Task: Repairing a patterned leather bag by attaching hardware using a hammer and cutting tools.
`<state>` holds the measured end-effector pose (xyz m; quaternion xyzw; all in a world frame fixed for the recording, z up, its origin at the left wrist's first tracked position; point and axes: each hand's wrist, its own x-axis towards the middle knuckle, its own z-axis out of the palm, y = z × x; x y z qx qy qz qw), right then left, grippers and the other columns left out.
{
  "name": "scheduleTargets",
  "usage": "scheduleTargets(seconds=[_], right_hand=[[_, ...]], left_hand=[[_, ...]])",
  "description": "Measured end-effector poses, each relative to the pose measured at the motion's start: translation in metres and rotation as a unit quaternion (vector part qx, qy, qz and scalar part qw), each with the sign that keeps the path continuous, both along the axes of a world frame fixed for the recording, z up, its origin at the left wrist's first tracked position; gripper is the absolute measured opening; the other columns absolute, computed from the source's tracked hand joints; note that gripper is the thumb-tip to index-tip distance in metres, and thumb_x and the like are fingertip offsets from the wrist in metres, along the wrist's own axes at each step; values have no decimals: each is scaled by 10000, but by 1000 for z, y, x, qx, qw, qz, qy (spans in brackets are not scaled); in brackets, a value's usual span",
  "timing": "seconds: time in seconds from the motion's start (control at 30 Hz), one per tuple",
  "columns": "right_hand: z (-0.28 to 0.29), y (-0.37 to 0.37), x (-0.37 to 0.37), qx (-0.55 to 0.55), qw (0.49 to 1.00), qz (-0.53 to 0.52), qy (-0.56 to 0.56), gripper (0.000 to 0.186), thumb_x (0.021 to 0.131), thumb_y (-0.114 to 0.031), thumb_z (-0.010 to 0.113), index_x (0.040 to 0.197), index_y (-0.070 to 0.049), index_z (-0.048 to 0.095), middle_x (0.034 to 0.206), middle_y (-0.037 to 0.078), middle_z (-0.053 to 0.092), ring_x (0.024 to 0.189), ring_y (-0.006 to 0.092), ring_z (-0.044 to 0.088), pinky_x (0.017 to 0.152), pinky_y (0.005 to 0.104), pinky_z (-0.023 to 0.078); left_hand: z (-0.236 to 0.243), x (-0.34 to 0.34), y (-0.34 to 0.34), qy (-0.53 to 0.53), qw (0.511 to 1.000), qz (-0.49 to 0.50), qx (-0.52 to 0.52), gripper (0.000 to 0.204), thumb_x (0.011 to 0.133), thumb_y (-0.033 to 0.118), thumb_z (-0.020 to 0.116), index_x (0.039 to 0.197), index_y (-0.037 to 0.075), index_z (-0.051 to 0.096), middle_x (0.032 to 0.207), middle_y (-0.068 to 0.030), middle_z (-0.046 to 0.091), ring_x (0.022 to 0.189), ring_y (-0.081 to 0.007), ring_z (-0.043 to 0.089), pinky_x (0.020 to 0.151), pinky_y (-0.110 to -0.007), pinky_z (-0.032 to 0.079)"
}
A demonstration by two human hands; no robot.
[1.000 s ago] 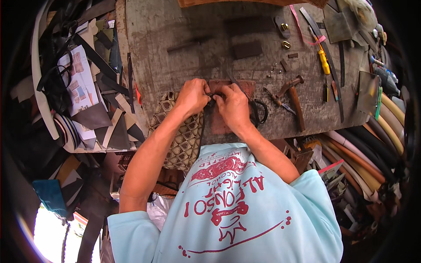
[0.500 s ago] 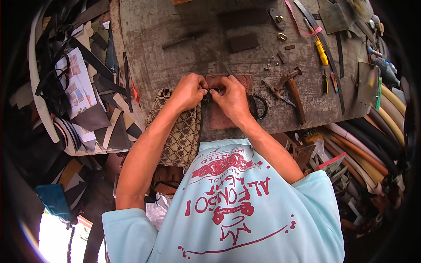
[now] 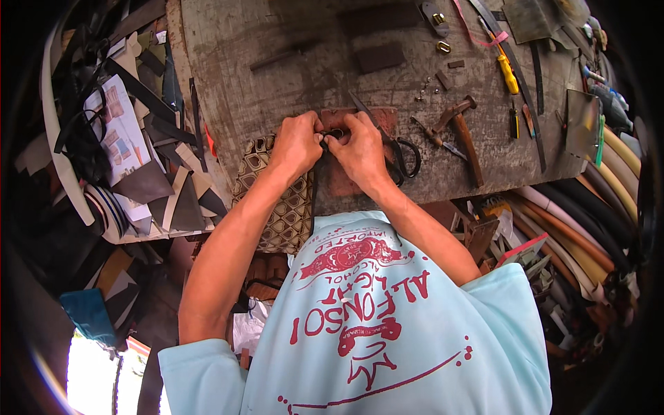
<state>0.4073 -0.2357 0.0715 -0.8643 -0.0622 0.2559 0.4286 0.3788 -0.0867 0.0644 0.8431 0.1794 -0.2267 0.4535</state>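
Note:
My left hand [image 3: 297, 144] and my right hand [image 3: 361, 146] meet above a reddish slab [image 3: 339, 190], fingers pinched close together. Between the fingertips is a small dark, loop-like piece [image 3: 333, 132]; its exact kind is too small to make out, and both hands grip it. A brown-and-cream patterned fabric piece with a dark edge [image 3: 285, 218] lies beneath my left hand and forearm and hangs past the bench's near edge. Beside my right hand rest scissors with black handles [image 3: 413, 160], partly hidden by that hand, blades pointing away.
On the worn bench [image 3: 228, 76], to the right, lie a hammer [image 3: 467, 142], pliers-like tool [image 3: 429, 135], yellow-handled screwdriver [image 3: 508, 75] and small metal fittings [image 3: 443, 47]. A dark rectangular piece [image 3: 380, 57] lies farther back. Scraps [image 3: 183, 197] crowd the left; material rolls [image 3: 588, 221] stand right.
The view has shifted slightly. My fingers have adjusted around the small dark piece, and my right hand has turned a little. More of the scissors shows beside it.

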Motion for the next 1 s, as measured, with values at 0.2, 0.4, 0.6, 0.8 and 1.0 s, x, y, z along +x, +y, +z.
scheduleTargets(seconds=[0.2,0.4,0.6,0.8,1.0], right_hand=[[1,1,-3,35,999,-30,14,240,765,4,731,998,8,672,942,124,569,704,208,624,643,329,516],[-1,6,-5,16,999,-32,5,230,756,31,706,981,13,662,951,111,566,702,183,618,645,308,515],[1,7,-6,2,998,-60,35,227,746,15,709,969,17,665,958,105,565,712,174,605,652,305,510],[-4,3,3,-30,1000,-2,-4,238,728,-25,718,961,10,689,918,125,568,717,213,593,705,338,507],[-4,5,5,-19,999,-29,15,211,717,-35,724,924,-8,694,986,178,604,938,365,620,821,425,510]], left_hand=[[0,0,1,6,1000,14,-22,98,823,-14,649,906,-65,641,812,-213,688,751,-341,683,683,-414,510],[4,-1,0,11,998,41,-37,96,828,-17,636,912,-63,640,809,-222,681,762,-354,681,693,-419,507],[3,-3,-4,19,998,45,-29,104,817,-23,644,914,-62,640,810,-224,679,777,-343,685,705,-415,507],[-7,12,24,38,992,-60,-99,201,760,18,736,932,-48,654,783,-172,673,750,-228,656,688,-362,503],[15,21,31,9,972,-227,63,220,783,99,677,959,-33,682,915,-233,691,901,-396,669,794,-444,517]])
